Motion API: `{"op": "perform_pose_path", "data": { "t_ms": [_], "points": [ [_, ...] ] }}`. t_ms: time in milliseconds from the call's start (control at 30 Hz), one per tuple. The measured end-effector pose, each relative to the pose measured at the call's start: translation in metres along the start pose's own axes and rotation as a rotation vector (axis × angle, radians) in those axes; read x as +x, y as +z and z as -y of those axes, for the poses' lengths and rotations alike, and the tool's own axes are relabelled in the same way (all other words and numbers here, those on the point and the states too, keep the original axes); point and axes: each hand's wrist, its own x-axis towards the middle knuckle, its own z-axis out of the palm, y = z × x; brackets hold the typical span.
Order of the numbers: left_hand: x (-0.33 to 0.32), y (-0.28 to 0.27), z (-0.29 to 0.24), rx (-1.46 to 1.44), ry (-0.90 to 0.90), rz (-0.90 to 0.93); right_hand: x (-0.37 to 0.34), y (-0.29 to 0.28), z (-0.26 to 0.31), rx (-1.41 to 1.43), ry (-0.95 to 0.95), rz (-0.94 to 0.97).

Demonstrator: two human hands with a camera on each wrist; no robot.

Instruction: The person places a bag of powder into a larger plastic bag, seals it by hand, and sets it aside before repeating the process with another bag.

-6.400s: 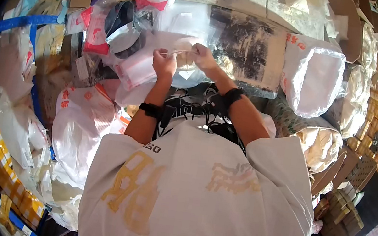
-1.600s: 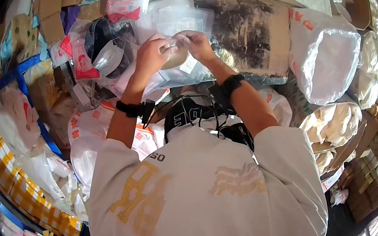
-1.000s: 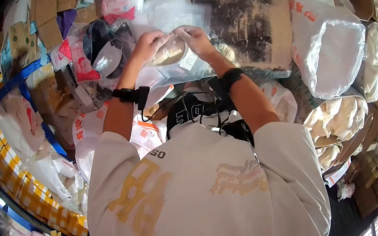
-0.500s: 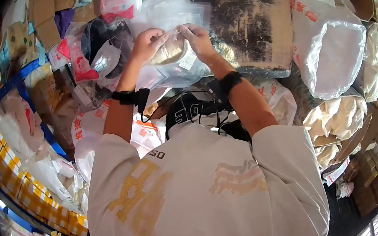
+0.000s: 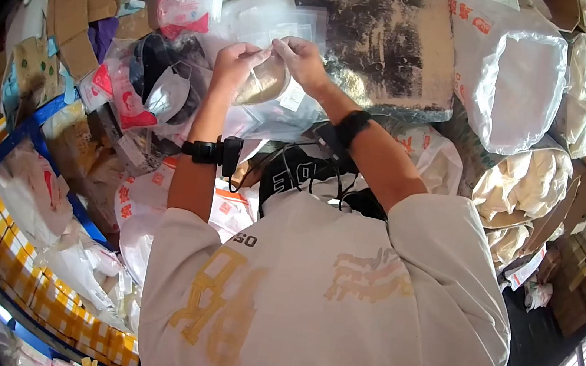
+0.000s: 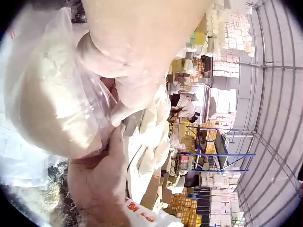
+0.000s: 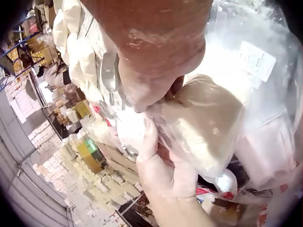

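A clear plastic bag [image 5: 265,85] bulging with pale powder hangs between both hands, its top edge upward. My left hand [image 5: 234,68] pinches one side of the top edge between thumb and fingers. My right hand [image 5: 304,63] pinches the other side, the thumbs close together. In the left wrist view, the powder-filled bag [image 6: 52,109] sits below the fingertips, its plastic gathered near them. The right wrist view shows the same bag [image 7: 208,116] beside flat clear bags [image 7: 270,151] and a white label [image 7: 258,57]. White dust coats the right hand's skin.
Right of the hands lies a dusty dark-and-tan board [image 5: 387,46]. Beyond it stands a white-lined sack [image 5: 520,87]. A silvery rounded thing [image 5: 168,93] lies at the left by red-and-white packets [image 5: 129,96]. A metal scoop [image 7: 109,73] appears in the right wrist view.
Compared with 1.6 seconds ago, the fingers have moved from a bunched grip to fingertip pinches on the bag's top edge. The left hand has just shifted slightly right, toward the right hand.
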Motion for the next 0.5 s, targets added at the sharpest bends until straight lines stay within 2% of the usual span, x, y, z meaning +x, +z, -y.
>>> {"op": "perform_pose_path", "data": {
  "t_ms": [100,200,300,467,500],
  "points": [
    [0.009,-0.007,0.008,-0.145,-0.099,0.031,-0.003,0.000,0.006,0.085,-0.023,0.032],
    [0.008,-0.009,0.004,-0.072,-0.137,0.049,-0.004,-0.001,0.013,0.086,-0.015,0.061],
    [0.011,-0.011,0.005,-0.204,-0.159,0.085,-0.002,-0.005,0.014,0.070,0.019,0.117],
    [0.012,-0.012,0.001,-0.120,-0.154,0.085,-0.001,-0.004,0.012,0.101,-0.013,0.118],
    [0.014,-0.012,0.002,-0.097,-0.144,0.085,0.000,-0.003,0.011,0.032,-0.022,0.087]
  ]
}}
